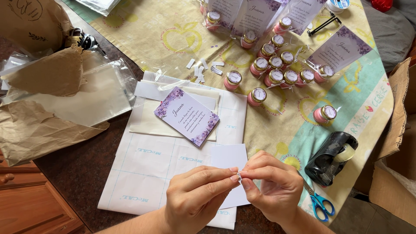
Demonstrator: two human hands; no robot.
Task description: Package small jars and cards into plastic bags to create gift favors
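Small pale strip, likely tape or paper, pinched between fingertips of both hands, low centre of view, above white paper sheet. Strip too small for long axis to be told.

Left hand and right hand closed narrow on strip, equally near, fingertips touching.

Beneath: white gridded backing sheets, smooth, flat. Floral purple card lying further up, tilted.

Right of hands: black tape dispenser, glossy; blue-handled scissors just beside right hand.

Further up: cluster of small pink jars with gold-rimmed lids on yellow patterned tablecloth. Crumpled brown paper at left.
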